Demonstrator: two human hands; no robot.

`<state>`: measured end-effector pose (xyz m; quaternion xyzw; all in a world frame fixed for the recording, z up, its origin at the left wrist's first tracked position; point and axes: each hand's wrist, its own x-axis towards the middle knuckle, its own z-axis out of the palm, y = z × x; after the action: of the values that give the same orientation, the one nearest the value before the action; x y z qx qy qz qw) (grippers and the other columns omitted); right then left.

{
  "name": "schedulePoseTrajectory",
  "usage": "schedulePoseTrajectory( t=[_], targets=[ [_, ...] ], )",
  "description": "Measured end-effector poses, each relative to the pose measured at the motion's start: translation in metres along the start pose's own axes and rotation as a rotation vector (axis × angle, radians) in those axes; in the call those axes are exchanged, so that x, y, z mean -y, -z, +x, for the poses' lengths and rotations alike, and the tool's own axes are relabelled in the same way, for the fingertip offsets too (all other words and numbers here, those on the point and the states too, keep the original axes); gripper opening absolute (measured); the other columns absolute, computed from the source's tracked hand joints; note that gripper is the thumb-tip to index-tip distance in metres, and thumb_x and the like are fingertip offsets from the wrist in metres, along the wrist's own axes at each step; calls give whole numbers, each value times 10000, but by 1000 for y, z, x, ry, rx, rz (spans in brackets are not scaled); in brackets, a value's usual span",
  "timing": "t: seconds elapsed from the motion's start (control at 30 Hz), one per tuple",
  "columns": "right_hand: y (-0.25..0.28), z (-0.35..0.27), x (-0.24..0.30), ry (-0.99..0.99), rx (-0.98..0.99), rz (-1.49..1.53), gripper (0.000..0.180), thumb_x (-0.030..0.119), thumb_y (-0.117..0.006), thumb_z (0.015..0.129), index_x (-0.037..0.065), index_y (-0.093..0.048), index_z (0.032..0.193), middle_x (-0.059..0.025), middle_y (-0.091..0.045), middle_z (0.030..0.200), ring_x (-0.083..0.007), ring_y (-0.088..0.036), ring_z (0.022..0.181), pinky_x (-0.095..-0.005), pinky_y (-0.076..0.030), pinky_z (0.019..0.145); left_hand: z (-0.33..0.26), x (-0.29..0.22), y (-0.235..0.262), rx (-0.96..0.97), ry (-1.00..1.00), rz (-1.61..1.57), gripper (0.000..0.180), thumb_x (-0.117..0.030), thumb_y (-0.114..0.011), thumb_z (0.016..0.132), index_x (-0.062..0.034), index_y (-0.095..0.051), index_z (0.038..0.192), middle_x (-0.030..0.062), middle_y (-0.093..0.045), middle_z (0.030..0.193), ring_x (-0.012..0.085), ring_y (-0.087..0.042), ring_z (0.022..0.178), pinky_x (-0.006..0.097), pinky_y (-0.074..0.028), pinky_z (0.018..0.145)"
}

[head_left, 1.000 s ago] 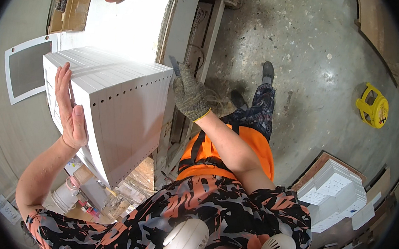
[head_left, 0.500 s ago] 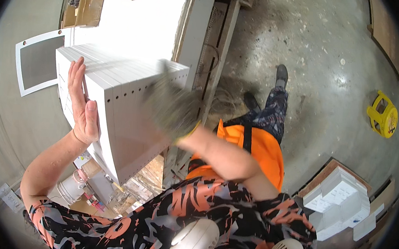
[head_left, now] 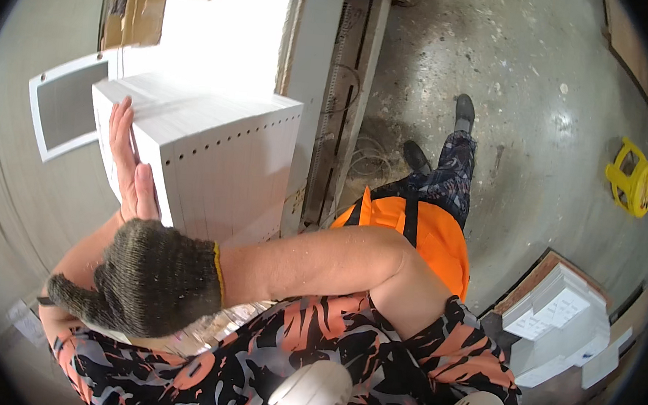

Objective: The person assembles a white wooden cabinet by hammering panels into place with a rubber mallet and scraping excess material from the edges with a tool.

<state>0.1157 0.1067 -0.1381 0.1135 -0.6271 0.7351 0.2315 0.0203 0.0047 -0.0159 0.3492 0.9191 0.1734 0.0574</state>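
**Hands at the paper stack**

The bare left hand (head_left: 131, 161) lies flat and open against the side of the tall white paper stack (head_left: 213, 159) on the white counter (head_left: 231, 28). The gloved right hand (head_left: 147, 280) hangs near, grip loose, holding nothing.

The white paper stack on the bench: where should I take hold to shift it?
Judging by its tall block shape, clamp the paper stack between palms on opposite side faces. The left hand already presses the left face; bring the gloved right hand to the right face.
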Motion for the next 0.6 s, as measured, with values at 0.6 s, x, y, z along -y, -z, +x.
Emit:
schedulePoseTrajectory(
  t=[0.6],
  targets=[
    [27, -25, -48, -450, 13, 413, 454, 127, -503, 943, -27, -405, 1358, -162, -536, 1217, -230, -519, 1108, -371, -435, 978, 5, 21, 5, 31, -122, 153, 657, -411, -241, 979, 40, -231, 1457, 208, -212, 1529, 328, -163, 1436, 450, -89, 1167]
  ],
)
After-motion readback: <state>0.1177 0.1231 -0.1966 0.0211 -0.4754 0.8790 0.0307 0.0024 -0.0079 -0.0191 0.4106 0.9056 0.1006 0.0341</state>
